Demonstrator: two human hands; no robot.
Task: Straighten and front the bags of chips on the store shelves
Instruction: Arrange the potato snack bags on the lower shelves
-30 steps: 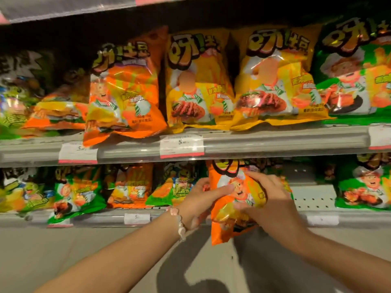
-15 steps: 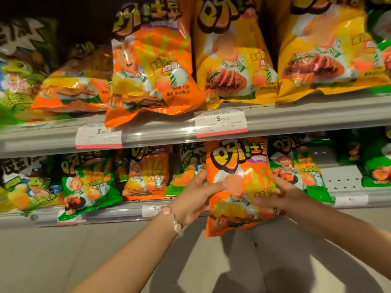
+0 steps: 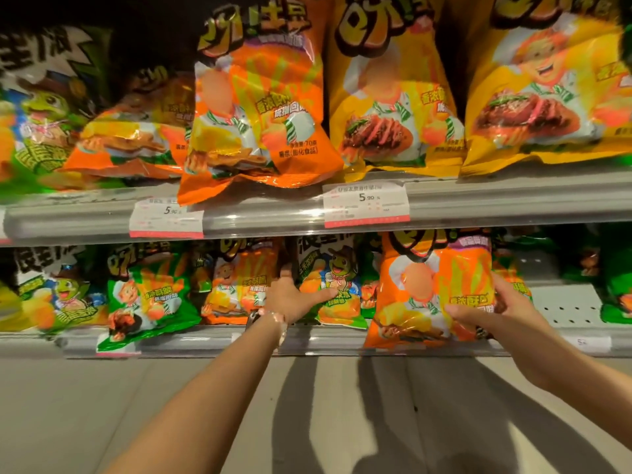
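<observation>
From the head camera, the orange chip bag [image 3: 432,292] now stands upright on the lower shelf [image 3: 212,343], its bottom edge hanging slightly over the shelf's front rail; half a second ago it was held out in front of that shelf between both hands. The right hand [image 3: 492,311] grips the bag's right edge, thumb across the front of the bag and fingers [image 3: 504,285] curled round its side. The left hand [image 3: 290,299] has let go of the bag and moved left of it; its fingers are spread and relaxed, holding nothing, with the thumb pointing at the green-and-white frog bag [image 3: 333,285] just left of the orange chip bag and the fingertips reaching up between that bag and a small orange bag [image 3: 236,285] further left. A beaded bracelet [image 3: 277,319] sits on the left wrist. Above the orange chip bag, the upper shelf [image 3: 478,200] carries a price tag [image 3: 366,205] and larger orange and yellow bags. The camera sits closer to the shelves than before.
</observation>
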